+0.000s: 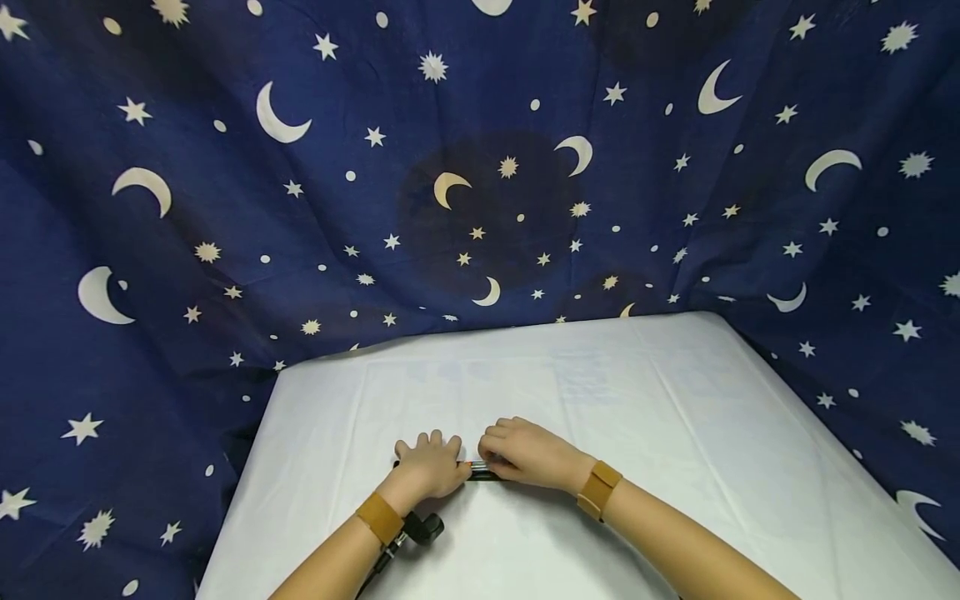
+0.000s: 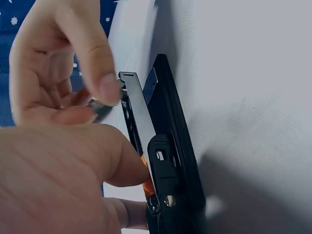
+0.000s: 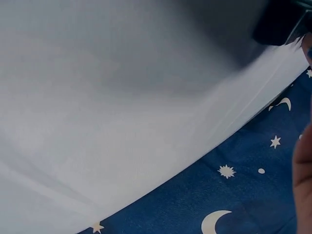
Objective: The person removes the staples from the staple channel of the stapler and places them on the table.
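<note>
A black stapler (image 2: 181,146) lies on the white cloth, its top swung up so that the metal magazine (image 2: 141,109) shows, with an orange part (image 2: 148,185) inside. My left hand (image 1: 429,467) grips its hinge end, the thumb beside the orange part. Over the magazine's far end, my right hand (image 1: 528,454) pinches a small dark-grey piece (image 2: 101,111) between thumb and fingers; most of that piece is hidden. In the head view the hands cover much of the stapler. Only a dark end of it (image 3: 278,24) and an edge of the right hand (image 3: 303,180) appear in the right wrist view.
White cloth (image 1: 637,400) covers the table, with faint creases. A dark blue curtain (image 1: 480,108) with moons and stars hangs behind and at the sides. Tan bands circle both wrists, and a black device (image 1: 423,529) with a cable hangs beneath the left one.
</note>
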Demonstrator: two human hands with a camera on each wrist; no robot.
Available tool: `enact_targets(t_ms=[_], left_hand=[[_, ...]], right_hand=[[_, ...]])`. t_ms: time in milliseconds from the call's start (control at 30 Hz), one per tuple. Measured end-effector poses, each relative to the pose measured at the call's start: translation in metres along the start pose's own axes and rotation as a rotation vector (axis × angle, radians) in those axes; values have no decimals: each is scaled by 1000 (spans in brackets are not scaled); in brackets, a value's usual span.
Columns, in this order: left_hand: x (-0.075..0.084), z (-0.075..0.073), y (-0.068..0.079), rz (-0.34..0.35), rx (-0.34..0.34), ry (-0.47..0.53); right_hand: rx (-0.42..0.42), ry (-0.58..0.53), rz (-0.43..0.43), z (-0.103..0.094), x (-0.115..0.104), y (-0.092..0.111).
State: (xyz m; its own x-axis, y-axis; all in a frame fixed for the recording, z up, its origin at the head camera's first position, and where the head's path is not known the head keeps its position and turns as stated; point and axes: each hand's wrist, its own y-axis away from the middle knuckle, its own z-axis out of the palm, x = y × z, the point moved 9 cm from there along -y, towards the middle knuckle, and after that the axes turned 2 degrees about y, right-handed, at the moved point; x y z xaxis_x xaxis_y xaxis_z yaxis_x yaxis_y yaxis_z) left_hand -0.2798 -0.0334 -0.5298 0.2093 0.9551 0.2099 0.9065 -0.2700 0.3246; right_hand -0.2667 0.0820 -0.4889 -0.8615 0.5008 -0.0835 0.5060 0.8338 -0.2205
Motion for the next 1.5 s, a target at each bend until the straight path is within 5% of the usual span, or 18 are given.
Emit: enact_targets(t_ms=[167, 400, 767, 900, 1067, 1167, 1500], left_hand=[[1, -2, 0, 2, 13, 6], [0, 1, -4, -45, 3, 16], [4, 3, -1, -107, 49, -22], [10, -2, -1, -42, 120, -21], [17, -19, 2, 162, 224, 16], [13, -24, 3, 247, 224, 41], [-19, -10, -8, 225, 179, 72]], right_hand=[[78, -44, 33, -18, -1, 0], [141, 35, 33, -43, -1, 3], [124, 28, 107, -41, 8, 12], [132, 28, 130, -41, 10, 14], [140, 41, 133, -42, 14, 18], [121, 60, 167, -39, 24, 24], [14, 91, 310, -6, 70, 51]])
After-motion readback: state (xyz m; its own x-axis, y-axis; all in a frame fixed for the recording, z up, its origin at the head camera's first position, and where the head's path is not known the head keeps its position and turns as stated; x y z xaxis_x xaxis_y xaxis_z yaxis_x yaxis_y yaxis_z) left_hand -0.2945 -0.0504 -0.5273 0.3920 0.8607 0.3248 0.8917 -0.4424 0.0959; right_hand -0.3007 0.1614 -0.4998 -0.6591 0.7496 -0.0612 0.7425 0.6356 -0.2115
